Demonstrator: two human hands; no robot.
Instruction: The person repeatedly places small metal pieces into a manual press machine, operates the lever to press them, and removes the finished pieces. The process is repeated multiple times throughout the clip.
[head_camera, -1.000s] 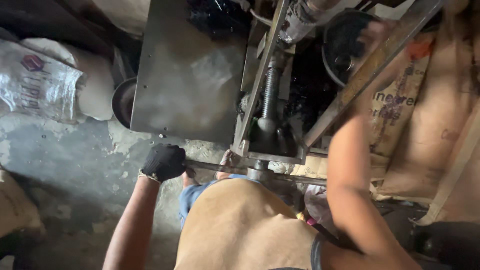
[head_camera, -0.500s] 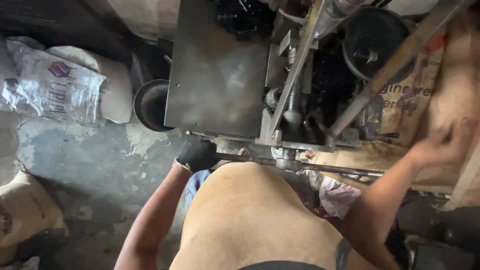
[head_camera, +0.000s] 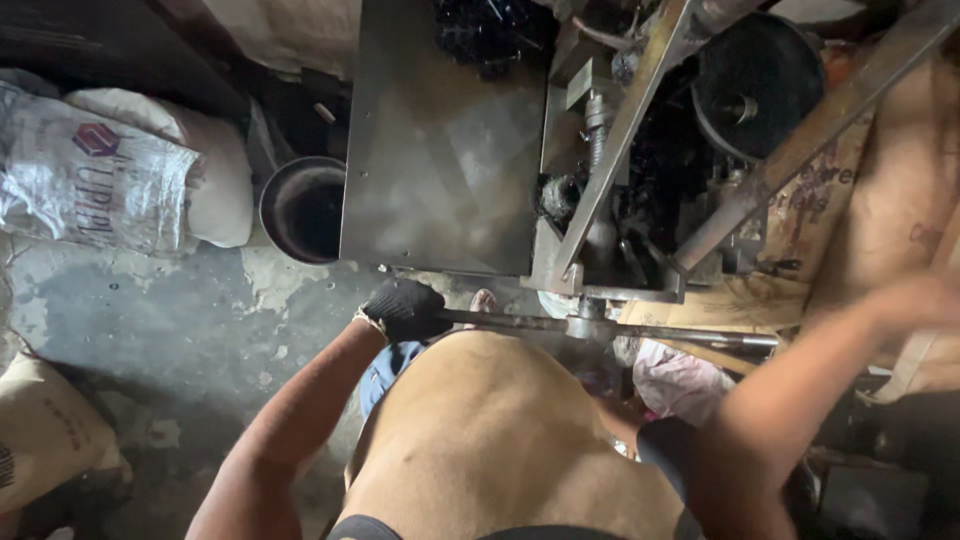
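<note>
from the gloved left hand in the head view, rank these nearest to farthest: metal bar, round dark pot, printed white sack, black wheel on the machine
1. metal bar: gripped by the left hand, running to its right.
2. round dark pot: on the floor, just above and left of the hand.
3. printed white sack: far left, by the wall.
4. black wheel: upper right, on the machine.

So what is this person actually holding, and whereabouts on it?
The gloved left hand grips the left end of a horizontal metal bar on the machine. The right hand is blurred and seems empty.

head cam | looks steeply down, close | machine (head_camera: 450, 150) and floor (head_camera: 150, 330)
</note>
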